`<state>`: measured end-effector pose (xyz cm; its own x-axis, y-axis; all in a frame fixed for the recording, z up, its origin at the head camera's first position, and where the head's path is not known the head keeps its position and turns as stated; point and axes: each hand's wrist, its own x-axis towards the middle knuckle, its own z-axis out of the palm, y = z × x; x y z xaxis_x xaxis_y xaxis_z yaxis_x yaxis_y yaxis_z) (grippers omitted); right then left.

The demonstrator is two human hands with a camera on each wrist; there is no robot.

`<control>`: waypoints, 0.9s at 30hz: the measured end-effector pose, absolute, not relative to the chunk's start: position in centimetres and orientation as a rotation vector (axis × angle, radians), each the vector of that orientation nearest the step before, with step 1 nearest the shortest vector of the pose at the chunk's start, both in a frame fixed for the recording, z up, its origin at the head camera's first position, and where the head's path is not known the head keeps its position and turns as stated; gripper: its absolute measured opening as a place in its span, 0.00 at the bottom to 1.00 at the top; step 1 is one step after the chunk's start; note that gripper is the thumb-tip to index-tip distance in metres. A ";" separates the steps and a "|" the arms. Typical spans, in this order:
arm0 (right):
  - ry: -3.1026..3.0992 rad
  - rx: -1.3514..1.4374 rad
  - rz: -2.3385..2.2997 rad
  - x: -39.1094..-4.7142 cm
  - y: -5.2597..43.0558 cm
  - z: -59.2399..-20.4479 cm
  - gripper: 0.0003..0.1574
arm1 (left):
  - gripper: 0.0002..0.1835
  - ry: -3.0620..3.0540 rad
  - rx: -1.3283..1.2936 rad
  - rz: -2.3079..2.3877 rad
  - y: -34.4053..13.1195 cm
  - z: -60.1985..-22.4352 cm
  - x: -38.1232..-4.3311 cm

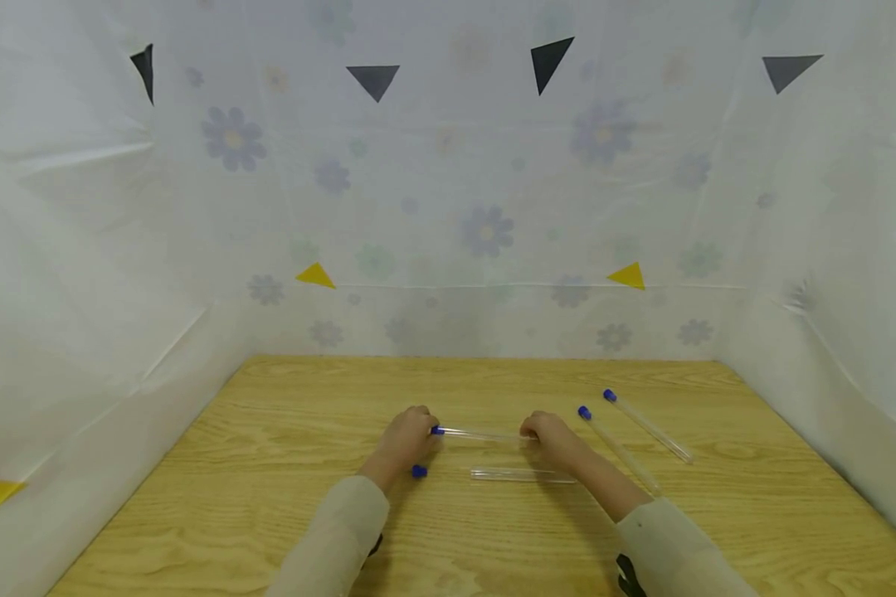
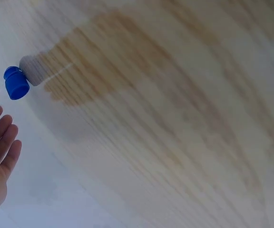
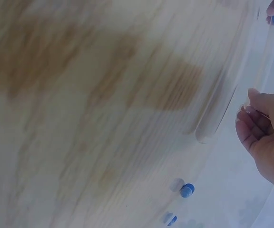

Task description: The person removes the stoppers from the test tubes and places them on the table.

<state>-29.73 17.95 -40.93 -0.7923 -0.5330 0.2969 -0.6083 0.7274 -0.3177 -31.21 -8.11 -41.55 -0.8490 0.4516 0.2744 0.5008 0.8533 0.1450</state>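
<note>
A clear test tube (image 1: 485, 434) lies level between both hands, a blue cap (image 1: 436, 430) on its left end. My left hand (image 1: 406, 435) pinches it at the cap. At the other end my right hand (image 1: 556, 439) holds the tube between thumb and fingers, as the right wrist view shows with the right hand (image 3: 268, 130) at the side. Nearer my body, an uncapped test tube (image 1: 518, 475) rests on the table, partly behind the right wrist. A loose blue cap (image 1: 419, 471) stands just below the left hand; the left wrist view shows this cap (image 2: 16, 83) close by.
To the right, two capped test tubes lie slanted on the wooden table (image 1: 194, 497): a nearer tube (image 1: 621, 452), partly behind the right forearm, and a farther tube (image 1: 653, 430). White flowered sheeting (image 1: 448, 191) hangs at the back and both sides.
</note>
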 end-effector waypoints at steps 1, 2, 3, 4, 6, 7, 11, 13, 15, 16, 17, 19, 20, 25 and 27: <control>-2.737 0.915 0.598 -29.7 18.0 -40.9 0.08 | 0.11 -2.794 -0.737 -0.313 -8.1 -41.5 -31.2; -2.731 0.912 0.607 -29.7 17.9 -40.9 0.07 | 0.11 -2.789 -0.747 -0.309 -8.2 -41.5 -31.2; -2.722 0.911 0.611 -29.6 18.0 -40.9 0.07 | 0.11 -2.786 -0.756 -0.303 -8.2 -41.4 -31.1; -2.720 0.905 0.622 -29.6 17.9 -40.9 0.06 | 0.12 -2.786 -0.762 -0.300 -8.2 -41.3 -31.1; -2.715 0.898 0.635 -29.6 17.9 -41.0 0.06 | 0.12 -2.785 -0.772 -0.292 -8.3 -41.3 -31.0; -2.710 0.897 0.632 -29.5 17.9 -41.0 0.06 | 0.12 -2.784 -0.777 -0.285 -8.3 -41.3 -31.0; -2.698 0.887 0.614 -29.4 18.0 -41.0 0.06 | 0.12 -2.780 -0.800 -0.270 -8.4 -41.1 -30.8; -2.689 0.884 0.602 -29.3 18.0 -41.0 0.07 | 0.12 -2.772 -0.820 -0.262 -8.5 -41.0 -30.6; -2.682 0.883 0.593 -29.1 18.0 -40.9 0.07 | 0.12 -2.763 -0.832 -0.252 -8.5 -40.9 -30.4; -2.681 0.881 0.591 -29.1 18.0 -40.9 0.07 | 0.12 -2.758 -0.838 -0.241 -8.5 -40.9 -30.3; -2.681 0.878 0.588 -29.0 18.0 -40.9 0.07 | 0.13 -2.755 -0.840 -0.236 -8.6 -40.8 -30.2; -2.679 0.877 0.584 -28.8 17.9 -40.8 0.07 | 0.13 -2.743 -0.846 -0.228 -8.6 -40.8 -30.0; -2.680 0.876 0.578 -28.8 18.0 -40.8 0.07 | 0.13 -2.740 -0.847 -0.227 -8.6 -40.7 -29.9; -2.683 0.870 0.567 -28.4 18.1 -40.8 0.08 | 0.12 -2.707 -0.884 -0.237 -8.6 -40.6 -29.4; -2.683 0.877 0.571 -28.2 18.2 -40.8 0.08 | 0.12 -2.697 -0.897 -0.241 -8.6 -40.6 -29.3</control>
<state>-28.23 18.22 -40.81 -0.7837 -0.5064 0.3597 -0.6089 0.7405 -0.2844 -29.26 -8.64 -40.62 -0.7648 0.5584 0.3215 0.6066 0.7922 0.0671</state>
